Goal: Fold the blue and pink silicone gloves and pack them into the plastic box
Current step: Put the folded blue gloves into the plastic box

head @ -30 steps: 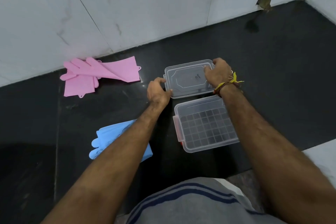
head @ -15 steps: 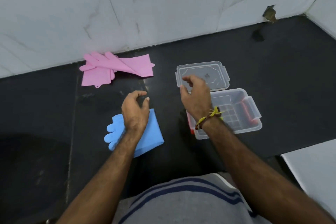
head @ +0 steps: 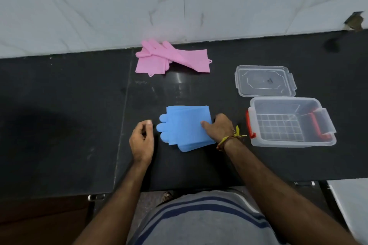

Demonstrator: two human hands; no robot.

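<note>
On the dark counter [head: 59, 125], going from the left, the left hand [head: 141, 141] hovered just beside the fingertips of the blue gloves [head: 185, 127], its fingers loosely curled and holding nothing. The blue gloves lay near the front edge, stacked roughly one on the other with the fingers pointing left and the cuffs to the right. The right hand [head: 219, 128] rested on the cuff end, thumb pressed flat on top; whether its other fingers were tucked under the edge could not be told.

The pink gloves [head: 169, 58] lay farther back, against the tiled wall [head: 99, 6], crossed over one another and well apart from either hand. To the right, the lid [head: 264, 81] lay flat on the counter, just behind the open plastic box [head: 288, 121], which stood empty with its red latches swung outward.

The gloves looked soft, floppy and light, with a slightly grippy skin, so they would likely bend easily but spring back open if let go. A sensible hold seemed to be the fingertip end with the left hand while the right pinned the cuffs, bringing fingers over to cuffs and keeping the fold pressed until it reached the box. The two layers, already slightly offset, might slide apart during the fold.
</note>
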